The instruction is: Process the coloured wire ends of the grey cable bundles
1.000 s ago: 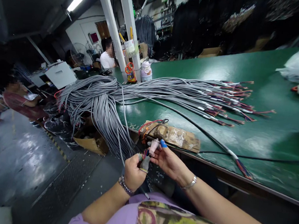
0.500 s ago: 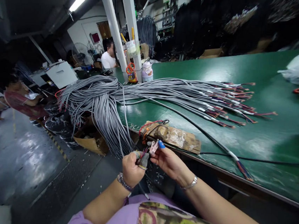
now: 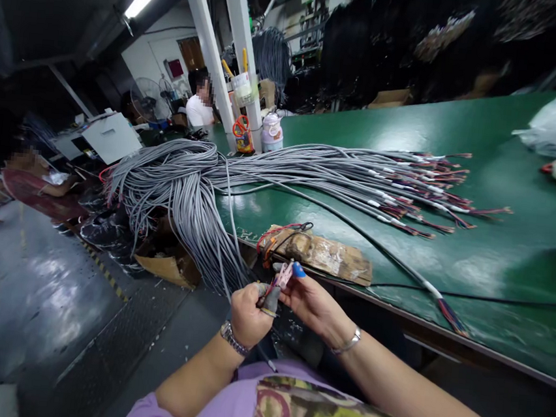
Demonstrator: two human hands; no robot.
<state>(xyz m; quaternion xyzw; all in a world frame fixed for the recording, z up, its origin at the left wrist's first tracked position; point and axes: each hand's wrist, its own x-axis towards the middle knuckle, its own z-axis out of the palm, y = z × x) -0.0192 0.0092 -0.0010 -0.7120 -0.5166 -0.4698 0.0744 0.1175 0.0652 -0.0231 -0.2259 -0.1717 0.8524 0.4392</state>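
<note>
My left hand (image 3: pixel 249 315) is closed on the end of a grey cable, its thumb and finger wearing grey finger covers. Thin coloured wires (image 3: pixel 273 285) stick out of that grip toward a small pale pink connector (image 3: pixel 283 274). My right hand (image 3: pixel 315 304), with a blue cover on the thumb, pinches this connector right beside the left fingertips. Whether any wire sits inside the connector is too small to tell. Just beyond both hands, a wooden block (image 3: pixel 332 256) with red and black leads lies at the table edge.
A large bundle of grey cables (image 3: pixel 282 160) with stripped ends lies across the green table (image 3: pixel 508 270) and hangs over its left edge. One cable runs separately toward the right. A cardboard box (image 3: pixel 168 269) stands below. Two people sit farther off at left.
My hands have drawn slightly closer together, bringing the wires up to the pink connector. Both keep their grips. The view has shifted a little.
</note>
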